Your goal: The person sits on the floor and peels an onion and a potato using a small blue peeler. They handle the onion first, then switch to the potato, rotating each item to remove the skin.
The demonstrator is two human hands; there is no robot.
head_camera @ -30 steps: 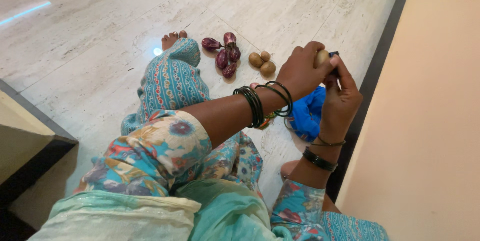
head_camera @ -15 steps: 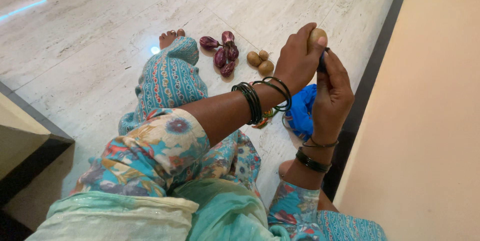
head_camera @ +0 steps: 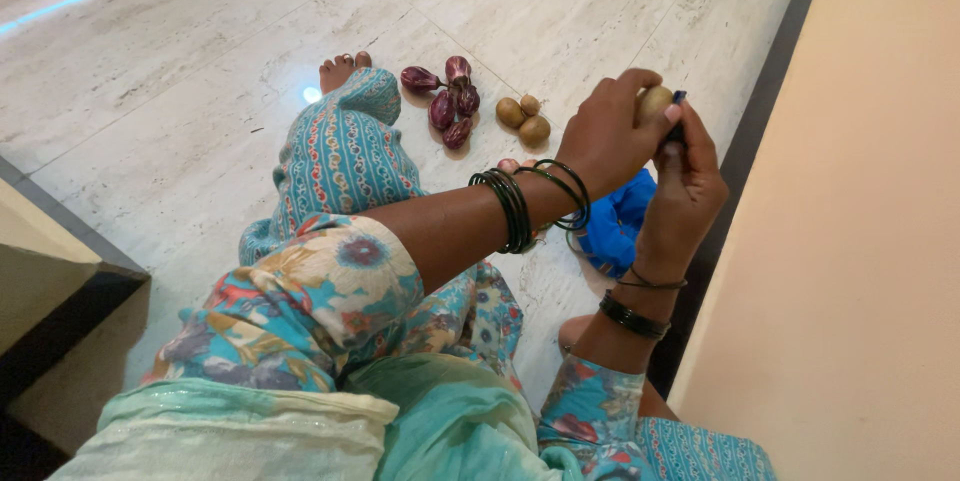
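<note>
Left hand (head_camera: pixel 610 136) clasping small brown potato (head_camera: pixel 655 101), long axis up-right; right hand (head_camera: pixel 688 181) pinching dark-handled peeler (head_camera: pixel 677 113) against it.

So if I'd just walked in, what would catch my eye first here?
Probably the two hands raised at upper right: the left hand grips a small potato while the right hand presses a dark-handled tool against it. Beyond them, on the pale marble floor, lie a cluster of purple eggplants and three more potatoes.
</note>
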